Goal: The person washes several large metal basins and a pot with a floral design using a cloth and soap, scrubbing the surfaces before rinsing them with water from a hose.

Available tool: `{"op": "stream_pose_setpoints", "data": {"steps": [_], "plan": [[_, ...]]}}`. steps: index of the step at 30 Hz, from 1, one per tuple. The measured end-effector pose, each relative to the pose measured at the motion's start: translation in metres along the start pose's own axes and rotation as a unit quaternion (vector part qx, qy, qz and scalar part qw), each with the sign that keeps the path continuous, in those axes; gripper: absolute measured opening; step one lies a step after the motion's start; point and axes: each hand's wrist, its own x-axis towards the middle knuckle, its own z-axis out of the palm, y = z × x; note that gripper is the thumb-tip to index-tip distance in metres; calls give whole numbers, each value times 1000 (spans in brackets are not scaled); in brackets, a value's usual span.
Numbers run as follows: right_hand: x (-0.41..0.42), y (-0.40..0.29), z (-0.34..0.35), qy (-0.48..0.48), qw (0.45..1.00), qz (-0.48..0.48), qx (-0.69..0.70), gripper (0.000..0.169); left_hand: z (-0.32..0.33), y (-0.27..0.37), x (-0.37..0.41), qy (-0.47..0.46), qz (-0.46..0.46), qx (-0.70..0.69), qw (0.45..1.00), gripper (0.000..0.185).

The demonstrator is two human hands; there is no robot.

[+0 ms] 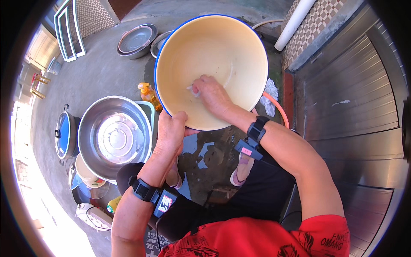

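Observation:
A large cream basin (205, 41) with a blue rim is tilted so that its inside faces me. My left hand (173, 127) grips its near rim at the lower left, thumb over the edge. Inside the basin, my right hand (210, 91) is closed around a small white cloth (192, 91), a bit of which sticks out by the fingers against the wall. Small dark specks show on the cream surface. An orange hose (278, 107) passes at the basin's right, beside a crumpled white cloth (270, 96) on the floor.
A big steel basin (93, 138) stands at my left, with a blue-lidded pot (63, 135) beyond it. An amber pump bottle (147, 91) is beside the cream basin. Stacked basins (136, 40) lie farther off. A metal door (353, 106) borders the right; the concrete floor (218, 154) is wet.

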Motion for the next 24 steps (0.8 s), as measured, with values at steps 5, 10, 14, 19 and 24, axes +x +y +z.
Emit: {"op": "stream_pose_setpoints", "data": {"steps": [5, 10, 14, 19, 24], "plan": [[13, 36, -36, 81, 991, 79, -65, 8, -4, 5, -1, -9, 15, 30, 999, 40], [-7, -6, -2, 20, 998, -63, -12, 9, -2, 2, 2, -9, 13, 19, 1000, 40], [10, 44, -39, 46, 990, 119, -60, 13, 0, 7, -1, -16, 15, 15, 1000, 43], [11, 38, -43, 23, 990, 119, -67, 15, -7, 11, -4, -14, -21, -12, 1000, 46], [8, 15, -44, -14, 983, 160, -91, 36, -7, 8, -3, -28, -38, -35, 998, 47]]}}
